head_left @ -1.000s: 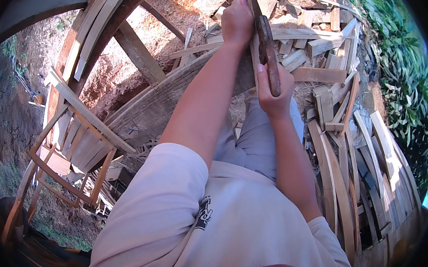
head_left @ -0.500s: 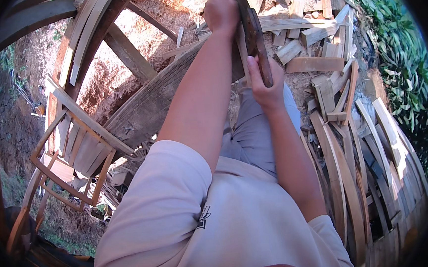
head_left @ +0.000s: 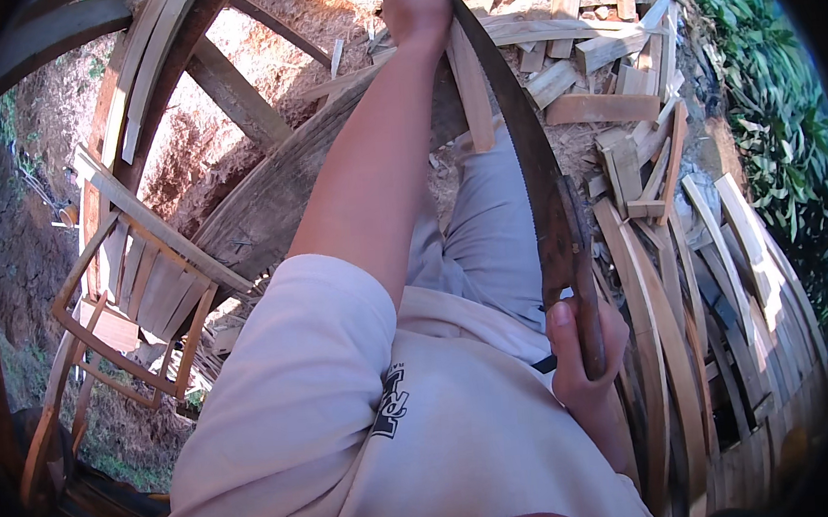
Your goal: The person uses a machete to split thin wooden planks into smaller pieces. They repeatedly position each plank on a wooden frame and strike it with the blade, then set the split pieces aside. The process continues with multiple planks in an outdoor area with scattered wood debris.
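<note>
My left hand [head_left: 418, 7] is stretched out at the top of the view, closed around the upper end of a narrow pale wooden slat [head_left: 472, 96] that stands over my knees. My right hand [head_left: 582, 354] is drawn back close to my body and grips the wooden handle of a rusty hand saw [head_left: 534, 168]. The long, dark, slightly curved blade runs from that handle up along the right side of the slat to just beside my left hand. My pale grey trousers [head_left: 489, 234] show beneath the slat.
A thick weathered beam [head_left: 266, 206] crosses diagonally under my left arm. A slatted wooden frame [head_left: 138, 287] stands at the left on red soil. Short wood offcuts [head_left: 602, 63] lie piled at the upper right, long curved slats [head_left: 660, 337] at the right, and green plants [head_left: 778, 108] beyond.
My right hand has pulled the saw back from near my left hand toward my body, so the blade has slid down along the slat. My left hand has kept its hold.
</note>
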`<state>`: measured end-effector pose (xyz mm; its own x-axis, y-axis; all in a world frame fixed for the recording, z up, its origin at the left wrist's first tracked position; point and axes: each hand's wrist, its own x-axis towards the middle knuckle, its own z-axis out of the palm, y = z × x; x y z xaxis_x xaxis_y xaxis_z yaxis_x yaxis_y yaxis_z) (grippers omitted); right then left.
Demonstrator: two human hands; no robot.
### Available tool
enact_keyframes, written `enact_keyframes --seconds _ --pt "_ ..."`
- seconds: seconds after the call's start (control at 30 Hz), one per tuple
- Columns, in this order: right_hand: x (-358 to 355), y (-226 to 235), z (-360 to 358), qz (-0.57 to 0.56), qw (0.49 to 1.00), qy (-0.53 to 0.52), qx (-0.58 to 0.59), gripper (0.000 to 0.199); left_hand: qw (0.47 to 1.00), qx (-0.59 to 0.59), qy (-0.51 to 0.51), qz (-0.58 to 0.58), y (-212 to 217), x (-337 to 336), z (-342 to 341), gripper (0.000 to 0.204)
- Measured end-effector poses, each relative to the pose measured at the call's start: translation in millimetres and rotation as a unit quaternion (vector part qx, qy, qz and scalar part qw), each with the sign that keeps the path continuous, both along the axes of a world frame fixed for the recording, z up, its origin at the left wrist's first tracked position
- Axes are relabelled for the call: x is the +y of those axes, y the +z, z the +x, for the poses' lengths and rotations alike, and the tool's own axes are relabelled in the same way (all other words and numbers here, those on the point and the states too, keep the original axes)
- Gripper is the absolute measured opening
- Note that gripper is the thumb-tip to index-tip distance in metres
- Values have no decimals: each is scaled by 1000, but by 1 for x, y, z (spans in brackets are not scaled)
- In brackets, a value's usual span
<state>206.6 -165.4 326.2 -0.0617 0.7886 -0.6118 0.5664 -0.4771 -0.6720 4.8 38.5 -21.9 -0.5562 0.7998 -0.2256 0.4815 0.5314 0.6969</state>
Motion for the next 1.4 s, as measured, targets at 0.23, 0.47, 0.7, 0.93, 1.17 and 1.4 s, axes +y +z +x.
enact_keyframes --seconds 0.23,0.47,0.7,0.93,1.17,1.4 --pt "48 -89 -37 40 998 -11 42 23 1000 -17 7 -14 3 -10 1 62" --pt "142 -183 -79 68 993 -52 79 24 999 -25 18 -20 -6 -7 1 60" --pt "139 -196 -77 91 990 -57 92 30 999 -33 37 -12 5 -8 5 57" --pt "87 -212 -70 157 980 -48 110 25 996 -17 54 -63 8 -4 3 60" --pt "78 -208 -71 143 984 -41 100 21 997 -7 39 -62 11 -2 3 58" --pt "68 -224 -61 211 971 -23 110 20 997 -16 43 -56 7 -4 4 54"
